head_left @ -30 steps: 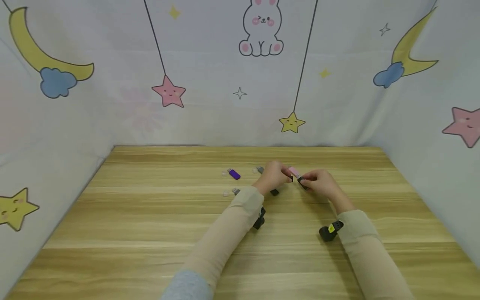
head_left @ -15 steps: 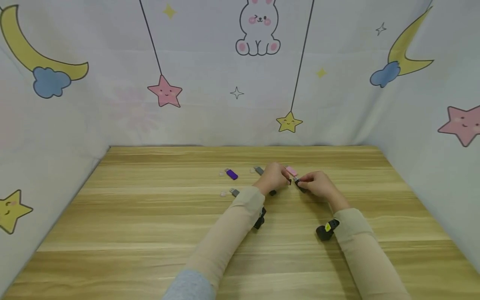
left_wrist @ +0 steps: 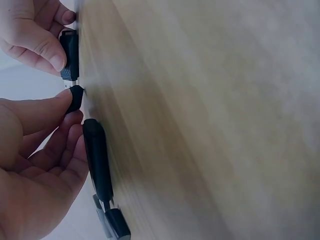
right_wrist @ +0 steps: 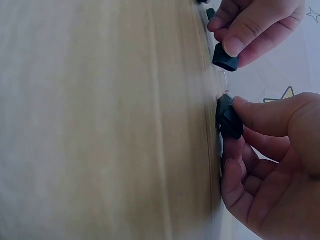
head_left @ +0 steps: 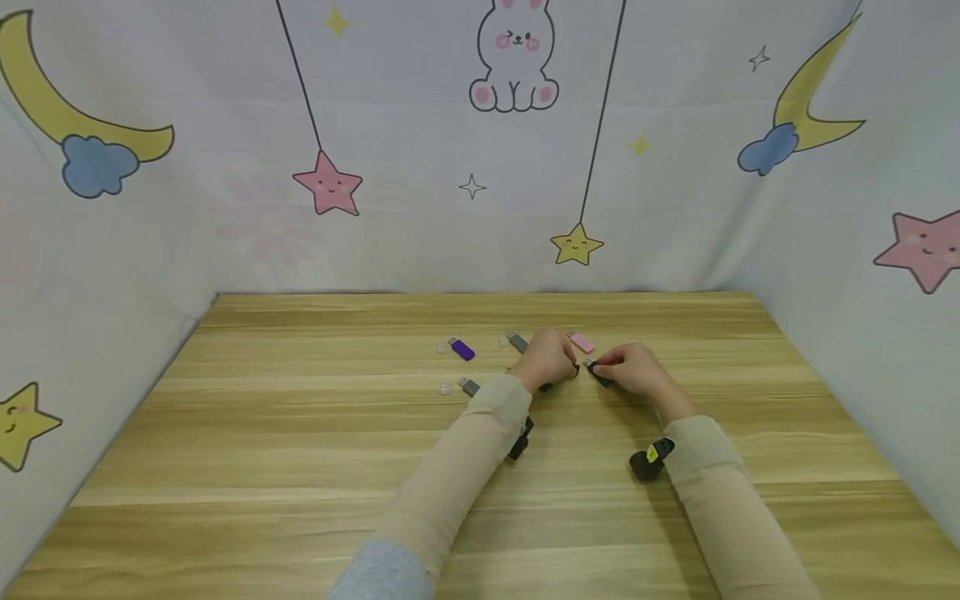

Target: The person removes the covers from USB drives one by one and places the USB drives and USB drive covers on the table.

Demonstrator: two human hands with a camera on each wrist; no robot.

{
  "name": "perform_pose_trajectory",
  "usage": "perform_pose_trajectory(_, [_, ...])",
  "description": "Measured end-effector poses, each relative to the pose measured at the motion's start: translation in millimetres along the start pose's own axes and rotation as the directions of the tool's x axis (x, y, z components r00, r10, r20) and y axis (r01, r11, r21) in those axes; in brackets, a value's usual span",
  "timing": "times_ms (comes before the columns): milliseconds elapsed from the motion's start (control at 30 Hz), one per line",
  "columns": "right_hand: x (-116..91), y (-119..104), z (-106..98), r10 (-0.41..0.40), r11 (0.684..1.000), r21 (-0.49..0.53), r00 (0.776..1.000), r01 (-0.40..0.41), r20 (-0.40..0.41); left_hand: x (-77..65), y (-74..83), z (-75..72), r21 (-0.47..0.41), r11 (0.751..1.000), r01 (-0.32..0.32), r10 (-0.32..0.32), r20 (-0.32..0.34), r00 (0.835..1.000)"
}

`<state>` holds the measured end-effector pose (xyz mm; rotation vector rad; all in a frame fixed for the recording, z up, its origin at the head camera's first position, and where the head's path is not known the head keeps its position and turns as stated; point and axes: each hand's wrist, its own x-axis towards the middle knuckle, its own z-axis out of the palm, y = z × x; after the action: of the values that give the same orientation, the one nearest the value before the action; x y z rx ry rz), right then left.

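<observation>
My left hand [head_left: 547, 357] pinches a small black cap [left_wrist: 75, 99] between thumb and finger. Across a narrow gap, my right hand [head_left: 636, 369] pinches a black USB stick [right_wrist: 230, 117], its metal plug pointing at the cap. Both are held low, close to the tabletop. Under the left hand lies another black USB stick [left_wrist: 97, 160], with a black cap [left_wrist: 118, 222] by its plug end. Just beyond the hands is a pink USB stick [head_left: 581, 342]. Part of a grey USB stick [head_left: 517, 342] shows past the left hand.
Farther left lie a purple USB stick [head_left: 462, 349] and a second grey one [head_left: 469, 387], partly covered by the left sleeve. Clear caps [head_left: 446, 389] sit by their plugs. A patterned cloth [head_left: 405, 242] rises behind the wooden table [head_left: 300, 458].
Both hands have come down slightly and a little toward me, with the cap and the black USB stick still pinched. The head view has shifted slightly.
</observation>
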<state>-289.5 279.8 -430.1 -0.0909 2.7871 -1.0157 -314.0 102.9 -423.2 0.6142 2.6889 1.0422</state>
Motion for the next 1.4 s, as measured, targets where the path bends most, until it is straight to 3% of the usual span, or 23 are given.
perform_pose_trajectory(733, [0.3,0.7,1.9,0.071,0.997,0.015,0.997,-0.071,-0.032,1.0,-1.9,1.2,0.028,0.999,0.037,-0.037,0.01,0.999])
perform_pose_trajectory(1400, [-1.0,2.2,-2.2,0.061,0.998,0.022,0.998,-0.061,-0.009,6.0,-3.7,4.8,0.023,0.998,0.051,-0.052,0.023,0.998])
